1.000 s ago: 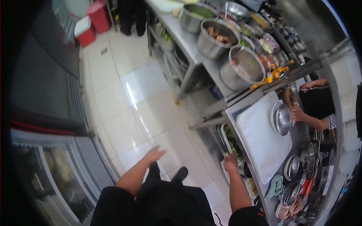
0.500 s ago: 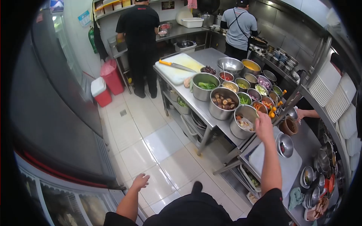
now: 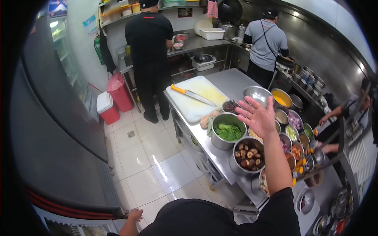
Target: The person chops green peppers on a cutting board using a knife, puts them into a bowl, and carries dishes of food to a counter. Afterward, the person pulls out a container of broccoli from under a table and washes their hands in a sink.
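My right hand (image 3: 258,118) is raised over the metal pots with its palm up and fingers spread, holding nothing. Below it stand a pot of green leafy vegetables (image 3: 227,132) and a pot of brown mushrooms (image 3: 249,156). My forearm partly hides another pot (image 3: 263,183) and several small bowls behind it. An empty steel bowl (image 3: 258,94) is just beyond my fingertips. My left hand (image 3: 135,214) hangs low at the left, beside the corner of a glass-topped chest (image 3: 80,225); its fingers are loosely bent, with nothing visible in them.
A knife (image 3: 193,95) lies on a white cutting board (image 3: 197,108) on the steel table. Two people in black (image 3: 149,47) and grey (image 3: 267,43) work at the far counters; another person (image 3: 350,110) is at right. Red bins (image 3: 120,92) stand left, beyond the tiled floor (image 3: 157,157).
My right hand has let go of the rim of the near pot and moved up and away over the others, opening. My left hand has dropped lower. The view has shifted.
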